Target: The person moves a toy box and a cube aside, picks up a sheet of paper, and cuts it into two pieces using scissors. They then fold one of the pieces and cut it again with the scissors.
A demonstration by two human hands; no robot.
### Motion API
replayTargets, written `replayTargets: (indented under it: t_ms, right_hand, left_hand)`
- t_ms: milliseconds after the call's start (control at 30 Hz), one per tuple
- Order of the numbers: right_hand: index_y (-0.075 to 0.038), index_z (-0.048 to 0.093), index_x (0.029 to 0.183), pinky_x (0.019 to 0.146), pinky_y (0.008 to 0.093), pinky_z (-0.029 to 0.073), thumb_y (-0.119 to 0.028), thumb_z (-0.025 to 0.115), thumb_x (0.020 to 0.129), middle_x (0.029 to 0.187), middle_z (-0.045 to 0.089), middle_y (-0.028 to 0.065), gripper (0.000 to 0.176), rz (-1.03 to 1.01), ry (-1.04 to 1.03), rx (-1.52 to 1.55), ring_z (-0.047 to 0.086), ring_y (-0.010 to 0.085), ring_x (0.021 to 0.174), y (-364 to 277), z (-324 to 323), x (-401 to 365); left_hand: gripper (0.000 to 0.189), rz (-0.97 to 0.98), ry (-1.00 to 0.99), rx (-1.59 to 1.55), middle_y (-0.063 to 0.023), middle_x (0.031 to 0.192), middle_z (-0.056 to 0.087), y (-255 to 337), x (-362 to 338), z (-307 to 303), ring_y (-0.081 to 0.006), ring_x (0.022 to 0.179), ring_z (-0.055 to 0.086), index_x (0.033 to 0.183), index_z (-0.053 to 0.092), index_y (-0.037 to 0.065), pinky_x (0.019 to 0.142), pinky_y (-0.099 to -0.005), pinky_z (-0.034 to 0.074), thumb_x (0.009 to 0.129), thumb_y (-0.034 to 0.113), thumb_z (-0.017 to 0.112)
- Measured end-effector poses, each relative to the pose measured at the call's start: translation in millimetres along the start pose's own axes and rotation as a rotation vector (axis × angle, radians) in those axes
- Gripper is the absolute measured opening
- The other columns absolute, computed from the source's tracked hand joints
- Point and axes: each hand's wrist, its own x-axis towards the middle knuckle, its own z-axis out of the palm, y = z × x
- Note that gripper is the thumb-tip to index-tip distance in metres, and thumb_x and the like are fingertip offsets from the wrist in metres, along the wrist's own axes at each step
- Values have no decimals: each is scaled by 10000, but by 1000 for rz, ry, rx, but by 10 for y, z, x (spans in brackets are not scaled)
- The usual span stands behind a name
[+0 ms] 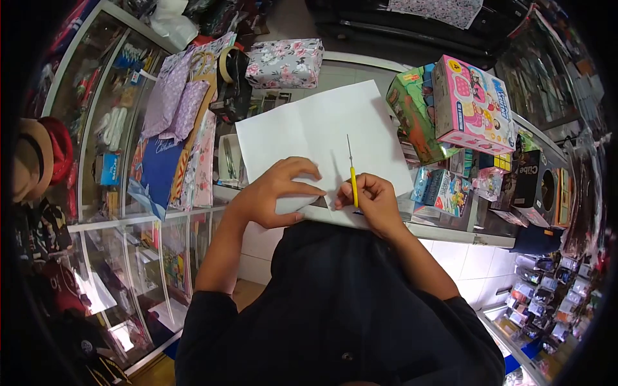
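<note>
A large white sheet of paper (309, 122) is spread on the glass counter in front of me, with a crease running across it. My left hand (280, 190) is at its near edge, fingers curved over a turned-up part of the paper and thumb below. Scissors with yellow handles (354, 186) are in my right hand (370, 199), their thin blades pointing away from me above the sheet. The fingers of that hand are bent around the handles, close to the paper's near edge.
A flower-patterned wrapped box (283, 63) stands behind the paper, with a roll of tape (226, 64) beside it. Paper gift bags (170, 116) are at left. Toy boxes, including a pink one (473, 106), crowd the right side. The counter's edge (444, 237) runs before me.
</note>
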Motion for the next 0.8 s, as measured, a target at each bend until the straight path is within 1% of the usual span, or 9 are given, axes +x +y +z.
replayTargets:
  t_ms: [33,133,167,300,467,533,600,667,800]
  right_hand:
    - [-45,556,829,716,300,567,-83,688,1023,829,691,67,238,6,7,-33,686,145,740,-14,2,-8]
    - [-39,582,838,650,235,548,-43,738,980,782,673,31,211,-6,99,-91,657,81,671,3,2,-39]
    - [-52,587,829,606,254,504,-56,763,956,785,677,42,217,9,167,-112,634,110,636,-22,39,-67]
    - [-55,601,796,532,252,468,-79,782,944,716,650,28,235,83,292,-123,600,97,567,-155,194,-117]
    - [-57,614,749,432,230,382,-122,829,916,594,588,-6,280,128,373,-213,509,63,454,-311,332,-359]
    - [-63,604,686,395,237,352,-176,837,917,557,553,-4,347,349,205,-42,472,69,415,-373,332,-532]
    - [-71,595,650,374,238,335,-251,832,928,543,536,1,406,392,210,-51,456,72,401,-322,375,-623]
    - [-73,601,659,362,238,327,-305,821,937,532,525,1,423,546,174,-46,440,72,389,-328,427,-694]
    - [-83,603,661,339,238,308,-394,796,949,529,521,-5,465,690,211,-39,431,75,378,-319,473,-723]
  left_hand:
    - [597,-3,49,-64,-150,1177,646,-23,-4,17,-349,1156,584,1258,745,91,1063,-470,424,681,246,737]
    - [571,-44,31,-116,-108,1051,664,-74,-4,14,-303,1028,610,1214,742,76,967,-428,435,674,260,744]
    - [543,-30,31,-101,-69,953,665,-63,16,-7,-275,922,616,1185,739,74,907,-386,419,675,259,755]
    - [533,-31,47,-172,-58,910,664,-94,-31,31,-258,861,609,1185,743,81,893,-372,407,686,267,758]
    - [524,-22,116,-205,-5,839,657,-102,-48,33,-186,802,616,1186,723,104,870,-343,424,670,154,804]
    - [501,-2,106,-220,-7,842,658,-156,-71,32,-183,803,617,1165,715,100,852,-338,439,673,129,807]
    - [480,15,100,-241,-9,846,659,-181,-103,74,-180,804,617,1144,707,96,834,-334,453,675,104,811]
    - [408,-100,166,-532,-18,844,658,-164,-134,146,-198,796,616,1083,679,90,791,-340,469,695,68,805]
    - [373,-124,171,-634,-31,849,661,-174,-149,157,-210,800,621,1042,650,83,755,-350,475,705,47,808]
